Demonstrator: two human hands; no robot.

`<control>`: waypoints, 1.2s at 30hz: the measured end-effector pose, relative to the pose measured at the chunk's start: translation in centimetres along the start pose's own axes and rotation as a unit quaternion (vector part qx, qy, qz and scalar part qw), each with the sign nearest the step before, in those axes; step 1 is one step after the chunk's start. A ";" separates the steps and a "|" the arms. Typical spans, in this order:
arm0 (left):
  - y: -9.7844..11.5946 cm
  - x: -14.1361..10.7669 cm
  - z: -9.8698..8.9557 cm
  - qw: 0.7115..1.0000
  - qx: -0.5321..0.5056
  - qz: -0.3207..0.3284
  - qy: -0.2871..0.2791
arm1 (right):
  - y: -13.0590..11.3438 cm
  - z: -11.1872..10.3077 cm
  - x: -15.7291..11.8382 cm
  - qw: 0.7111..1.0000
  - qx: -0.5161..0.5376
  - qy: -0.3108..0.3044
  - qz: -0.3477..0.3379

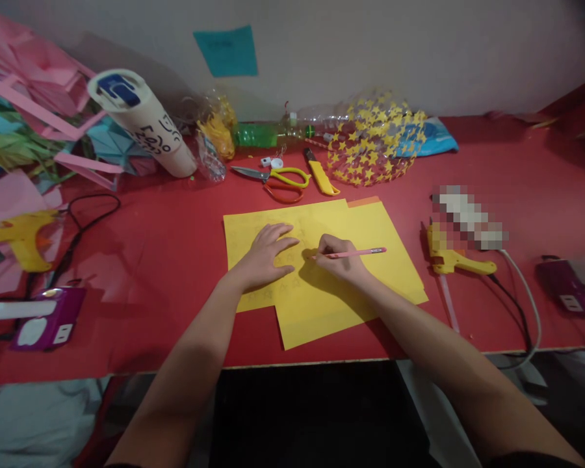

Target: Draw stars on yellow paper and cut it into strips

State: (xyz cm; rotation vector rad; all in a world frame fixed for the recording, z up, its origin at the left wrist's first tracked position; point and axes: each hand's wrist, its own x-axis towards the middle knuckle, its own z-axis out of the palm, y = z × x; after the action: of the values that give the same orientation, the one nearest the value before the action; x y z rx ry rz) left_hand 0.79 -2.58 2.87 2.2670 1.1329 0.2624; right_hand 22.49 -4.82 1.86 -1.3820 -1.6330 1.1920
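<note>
Sheets of yellow paper [322,318] overlap on the red table in front of me, with faint pencil marks on the left one. My left hand [267,255] lies on the left part of the paper, fingers spread. A pink pencil [361,253] is pinched in my right hand [340,259], its tip down near the paper and its eraser end pointing right. The exact tip is partly hidden by my fingers. A bit of orange paper [363,202] shows at the top edge of the sheets.
Behind the paper lie scissors [275,177] and a yellow utility knife [322,174]. A star-patterned clear wrap [375,143], a green bottle [258,134] and a white tumbler [151,123] line the back. Glue guns [455,260] lie at right and left, with cords. Folded colored paper [43,84] piles up at left.
</note>
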 end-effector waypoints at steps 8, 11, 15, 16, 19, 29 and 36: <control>0.1 0.1 0.0 1.000 0.000 -0.002 -0.003 | 0.0 -0.1 0.1 1.000 -0.004 -0.008 -0.005; 0.1 0.1 0.0 1.000 -0.001 -0.003 0.002 | -0.1 0.0 0.0 1.000 -0.007 -0.007 -0.007; 0.2 0.1 0.0 1.000 -0.001 -0.004 -0.002 | -0.4 0.2 -0.1 1.000 -0.009 -0.009 0.000; 0.2 0.0 -0.1 1.000 -0.001 -0.005 -0.004 | -0.4 0.3 -0.1 1.000 -0.007 -0.010 -0.001; 0.3 0.1 -0.1 1.000 0.000 -0.008 -0.005 | -0.4 0.4 -0.1 1.000 0.004 -0.016 -0.010; 0.2 0.1 -0.1 1.000 -0.001 -0.003 0.002 | -0.7 0.5 -0.2 1.000 -0.003 -0.030 -0.001; 0.2 0.1 -0.1 1.000 -0.001 -0.003 0.000 | -1.0 0.6 -0.4 0.999 -0.024 -0.025 0.001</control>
State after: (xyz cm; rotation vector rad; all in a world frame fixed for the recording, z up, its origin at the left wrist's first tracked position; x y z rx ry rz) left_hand 0.95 -2.54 3.02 2.2615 1.1389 0.2616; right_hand 21.64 -5.36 2.61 -1.3933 -1.7058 1.2047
